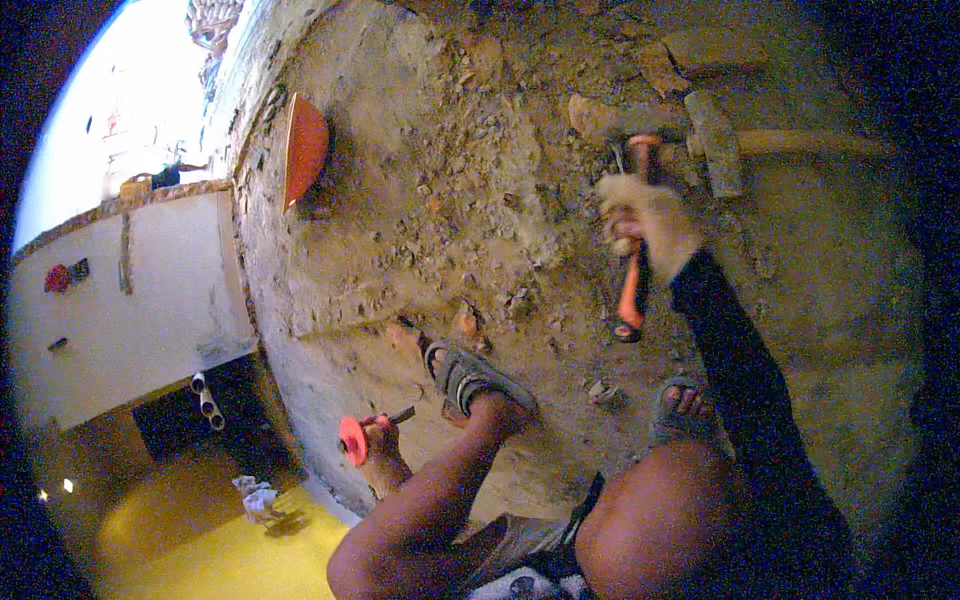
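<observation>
We're chipping the rubble floor (pixel 480 200) near its left edge. Our left hand (pixel 380 450) grips a chisel (pixel 400 415) (orange guard), our right hand (pixel 645 215) is clenched round a hammer (pixel 635 270); next, a square strike.

A grey metal chisel with a round orange hand guard (pixel 356 437) sits low, near the edge of the rough, crumbly floor. Its tip points right, toward a sandal. A hammer with an orange and black handle (pixel 633 270) hangs upright higher up; its head looks blurry, maybe metal.
</observation>
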Demonstrator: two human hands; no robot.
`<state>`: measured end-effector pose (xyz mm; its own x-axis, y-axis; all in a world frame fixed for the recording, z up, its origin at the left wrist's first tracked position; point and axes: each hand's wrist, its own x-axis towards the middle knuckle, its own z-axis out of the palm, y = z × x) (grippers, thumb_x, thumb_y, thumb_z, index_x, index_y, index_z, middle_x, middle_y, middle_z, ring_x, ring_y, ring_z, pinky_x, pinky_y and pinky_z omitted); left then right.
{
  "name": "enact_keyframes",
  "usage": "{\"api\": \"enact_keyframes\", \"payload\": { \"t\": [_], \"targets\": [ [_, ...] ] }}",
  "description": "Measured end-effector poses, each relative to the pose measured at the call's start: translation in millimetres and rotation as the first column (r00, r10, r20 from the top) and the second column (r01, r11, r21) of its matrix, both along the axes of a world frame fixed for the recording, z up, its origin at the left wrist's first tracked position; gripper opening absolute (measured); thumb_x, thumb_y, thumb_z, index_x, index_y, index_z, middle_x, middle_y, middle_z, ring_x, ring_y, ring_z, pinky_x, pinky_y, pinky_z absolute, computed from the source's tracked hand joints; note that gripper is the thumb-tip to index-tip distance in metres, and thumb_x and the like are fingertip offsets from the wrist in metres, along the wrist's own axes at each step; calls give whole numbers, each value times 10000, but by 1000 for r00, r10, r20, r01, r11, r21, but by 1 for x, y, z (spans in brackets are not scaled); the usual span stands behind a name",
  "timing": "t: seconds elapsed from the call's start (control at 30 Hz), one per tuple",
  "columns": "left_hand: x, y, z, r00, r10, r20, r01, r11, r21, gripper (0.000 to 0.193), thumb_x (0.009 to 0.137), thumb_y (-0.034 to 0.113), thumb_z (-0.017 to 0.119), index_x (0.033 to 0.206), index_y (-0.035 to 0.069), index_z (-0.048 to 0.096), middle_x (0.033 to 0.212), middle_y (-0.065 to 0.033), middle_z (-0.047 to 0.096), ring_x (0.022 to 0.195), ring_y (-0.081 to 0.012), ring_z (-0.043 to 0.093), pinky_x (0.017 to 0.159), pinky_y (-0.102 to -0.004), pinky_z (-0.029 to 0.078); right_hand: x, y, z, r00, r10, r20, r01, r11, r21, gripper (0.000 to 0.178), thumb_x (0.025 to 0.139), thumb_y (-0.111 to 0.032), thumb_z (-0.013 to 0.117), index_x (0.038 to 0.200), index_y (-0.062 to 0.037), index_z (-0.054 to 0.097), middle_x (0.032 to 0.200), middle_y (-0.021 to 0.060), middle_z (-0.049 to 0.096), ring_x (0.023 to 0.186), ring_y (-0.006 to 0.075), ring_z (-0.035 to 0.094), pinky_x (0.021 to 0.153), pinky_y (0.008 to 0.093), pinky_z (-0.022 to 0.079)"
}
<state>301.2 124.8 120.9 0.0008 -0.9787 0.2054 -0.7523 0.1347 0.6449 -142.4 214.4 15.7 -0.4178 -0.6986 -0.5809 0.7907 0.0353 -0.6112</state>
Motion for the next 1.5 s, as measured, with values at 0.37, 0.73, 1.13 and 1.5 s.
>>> {"api": "enact_keyframes", "payload": {
  "t": [0.37, 0.73, 1.13, 1.5],
  "targets": [
    [-45, 10, -48, 898, 44, -438, 79, 963, 258, 157, 921, 124, 693, 976, 83, 552, 920, -50, 581, 817, -153, 601, 737, -279, 538, 45, -26, 7, 950, 236, -203, -191, 957, 219, 239, 866, -272, 740, 798, -135, 556, 644, -22, 552, 449, 134, 539, 426, 309, 444],
    [34, -25, -28, 755, 233, -613, 103, 881, 462, 229, 898, 155, 737, 1029, 101, 557, 952, -47, 610, 867, -135, 625, 772, -244, 538, -60, 13, 103, 875, -215, -433, 215, 975, -50, 218, 953, -333, 678, 933, -128, 608, 717, -32, 515, 588, 79, 509, 503, 240, 420],
    [25, -31, -28, 700, 248, -669, 100, 895, 435, 252, 884, 140, 767, 1069, 46, 626, 930, -38, 678, 816, -144, 634, 714, -289, 524, 28, -94, 62, 514, 640, -571, -540, 759, 365, 226, 856, -268, 771, 796, -115, 616, 668, 4, 598, 513, 144, 578, 446, 318, 466],
    [31, -47, -48, 793, 148, -591, 205, 849, 487, 276, 853, 73, 767, 1085, 24, 627, 958, -59, 692, 856, -173, 672, 785, -319, 565, -9, -21, 108, 802, 353, -481, -250, 931, 265, 143, 877, -170, 727, 919, -109, 604, 716, -13, 581, 448, 80, 464, 390, 275, 415]
  ]
}}
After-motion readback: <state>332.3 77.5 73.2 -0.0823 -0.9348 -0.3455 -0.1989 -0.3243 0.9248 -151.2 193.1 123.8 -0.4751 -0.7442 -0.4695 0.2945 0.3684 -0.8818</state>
